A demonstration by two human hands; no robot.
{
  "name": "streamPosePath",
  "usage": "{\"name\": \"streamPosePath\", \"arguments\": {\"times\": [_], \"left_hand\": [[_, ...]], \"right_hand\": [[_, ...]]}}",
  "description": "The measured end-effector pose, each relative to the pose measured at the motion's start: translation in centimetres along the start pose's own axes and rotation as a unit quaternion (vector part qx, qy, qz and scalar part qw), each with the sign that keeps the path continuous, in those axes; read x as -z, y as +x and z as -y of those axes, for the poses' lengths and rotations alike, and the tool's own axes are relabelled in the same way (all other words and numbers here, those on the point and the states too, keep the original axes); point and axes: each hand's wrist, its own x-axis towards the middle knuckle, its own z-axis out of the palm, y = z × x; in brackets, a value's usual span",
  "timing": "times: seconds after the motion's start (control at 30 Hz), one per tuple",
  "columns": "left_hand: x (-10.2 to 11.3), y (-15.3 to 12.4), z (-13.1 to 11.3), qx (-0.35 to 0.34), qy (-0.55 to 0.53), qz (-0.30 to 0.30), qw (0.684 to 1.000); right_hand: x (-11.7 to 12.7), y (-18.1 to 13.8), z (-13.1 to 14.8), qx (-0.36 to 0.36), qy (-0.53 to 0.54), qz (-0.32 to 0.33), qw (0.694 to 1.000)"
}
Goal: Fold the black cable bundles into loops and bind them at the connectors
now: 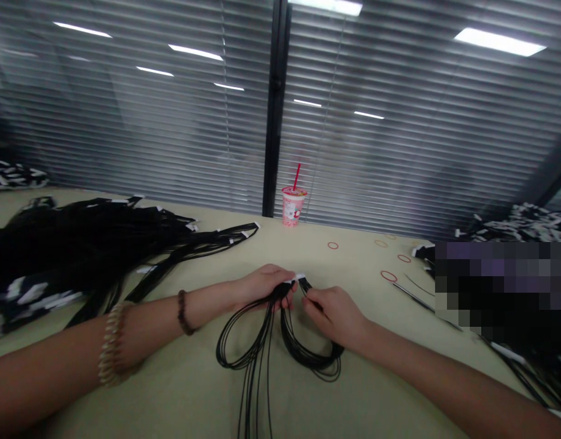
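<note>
I stand looking over the person's arms at a pale table point(381, 402); a bundle of thin black cables point(303, 349) is held up near the middle, between the two hands, with one loop hanging toward the left, a thicker one toward the right, and several loose strands trailing down to the near edge of view; the left hand point(266, 283) has thumb and fingers closed around the gathered part of the bundle; the right hand point(333, 314), fingers curled in, pinches a short length of it just below a white connector point(300, 277), which sits up in the narrow space between the hands; a second white tip beside the left fingertips is too small to make out.

The left wrist wears a dark beaded bracelet point(183, 311), and farther up that forearm sits a pale coiled band point(109, 347); at the left lies a big heap of black cables point(88, 231) with white ends, and at the right another dark heap point(536, 360), partly hidden by a pixelated patch; near that one are a thin rod point(415, 296) and a few red and yellowish rings, one red ring point(389, 271) just by the rod's tip; a pink cup point(292, 207) with a red straw point(297, 177) stands upright at the back, before the blinds point(171, 122).
</note>
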Motion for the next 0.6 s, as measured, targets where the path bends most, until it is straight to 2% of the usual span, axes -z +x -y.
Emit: {"name": "streamPosePath", "arguments": {"times": [0.6], "left_hand": [[-0.28, -0.24, -0.27, -0.014, 0.02, 0.006, 1.0]], "right_hand": [[-0.05, -0.08, -0.1, 0.004, -0.004, -0.003, 1.0]]}}
